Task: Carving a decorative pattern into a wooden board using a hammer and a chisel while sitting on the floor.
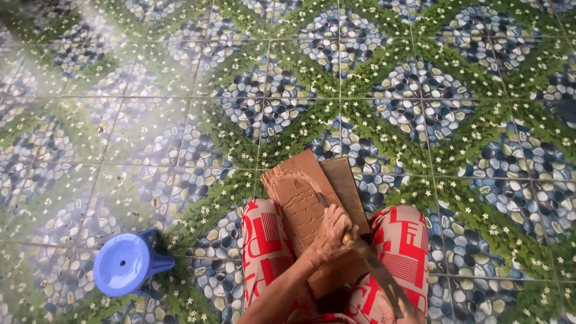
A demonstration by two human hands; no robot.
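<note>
Hands, boards and blade, seen from above on a patterned tile floor (420,108). Left hand (331,235): fingers curled narrow, pressing down on the brown board (300,204), which leans lengthwise between the knees, its far end pointing toward 11 o'clock and carrying a pale, frayed edge. Second, darker board (348,186) lies beneath and just to the 3 o'clock side, its right edge showing past the first. Long knife (375,270): blade runs from the left hand toward 5 o'clock, handle end at the bottom frame edge; a thin tip shows on the brown board just above the fingers. Right hand (403,311): mostly cut off by the frame at 5 o'clock, appears to sit at the knife handle; finger state cannot be told. Knees in red-and-cream printed trousers (264,246) flank the boards at 9 and 3 o'clock, close on both sides. Blue plastic stool (127,261): at 8 o'clock, well apart from the boards. Open floor extends from the boards' far edge toward 12 o'clock and to either side.
</note>
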